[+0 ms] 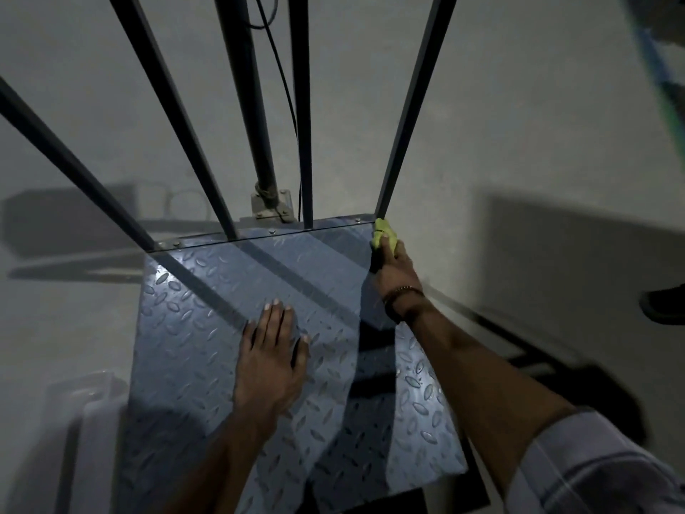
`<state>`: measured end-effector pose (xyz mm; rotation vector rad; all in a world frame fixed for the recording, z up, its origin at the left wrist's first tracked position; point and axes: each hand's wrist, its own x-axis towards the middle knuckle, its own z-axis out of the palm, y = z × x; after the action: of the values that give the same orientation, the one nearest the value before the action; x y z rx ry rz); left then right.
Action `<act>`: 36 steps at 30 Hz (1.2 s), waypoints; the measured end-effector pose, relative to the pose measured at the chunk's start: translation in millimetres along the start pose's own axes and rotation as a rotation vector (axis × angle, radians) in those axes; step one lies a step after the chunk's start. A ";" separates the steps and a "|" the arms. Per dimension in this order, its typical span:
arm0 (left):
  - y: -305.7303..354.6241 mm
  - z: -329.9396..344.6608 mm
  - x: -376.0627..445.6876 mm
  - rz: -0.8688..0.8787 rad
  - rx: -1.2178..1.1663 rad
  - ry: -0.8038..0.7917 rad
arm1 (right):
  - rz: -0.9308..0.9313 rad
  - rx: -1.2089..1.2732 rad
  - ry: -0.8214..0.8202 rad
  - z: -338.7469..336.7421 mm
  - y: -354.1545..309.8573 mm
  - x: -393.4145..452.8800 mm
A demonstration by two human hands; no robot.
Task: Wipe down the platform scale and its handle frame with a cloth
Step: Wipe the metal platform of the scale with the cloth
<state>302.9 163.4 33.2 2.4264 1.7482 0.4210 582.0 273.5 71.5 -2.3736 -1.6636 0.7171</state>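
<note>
The platform scale (pixel 207 365) is a blue-grey checker-plate deck on the floor, filling the middle of the head view. Dark bars of its handle frame (pixel 407 116) rise from the deck's far edge, around a thicker centre pole (pixel 248 105). My right hand (pixel 394 268) holds a yellow-green cloth (pixel 382 233) and presses it against the foot of the right frame bar, at the deck's far right corner. My left hand (pixel 272 358) lies flat on the middle of the deck with the fingers spread and nothing in it.
A black cable (pixel 281 79) runs down beside the centre pole to a bracket (pixel 270 205) behind the deck. Grey concrete floor surrounds the scale. A dark shoe (pixel 663 304) shows at the right edge. A pale object (pixel 89 402) lies at the lower left.
</note>
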 end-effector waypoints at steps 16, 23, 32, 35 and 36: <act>0.6 3.2 2.0 0.001 0.039 0.074 | -0.268 -0.177 0.085 28.8 -95.3 26.2; -0.6 3.6 0.9 0.006 0.032 0.092 | -0.324 -0.262 0.232 -0.6 -55.6 50.6; 1.2 2.6 3.0 -0.019 0.012 0.069 | -0.346 -0.136 0.083 14.9 -107.7 48.5; 1.4 4.4 2.0 -0.009 -0.016 0.101 | -0.406 -0.246 0.104 5.7 -87.5 52.6; 0.7 5.1 2.2 0.000 -0.025 0.114 | -0.373 -0.304 0.142 -2.2 -84.2 55.9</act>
<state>305.7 165.6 28.9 2.4297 1.7758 0.5882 527.0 356.3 89.8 -2.1261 -2.1916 0.2395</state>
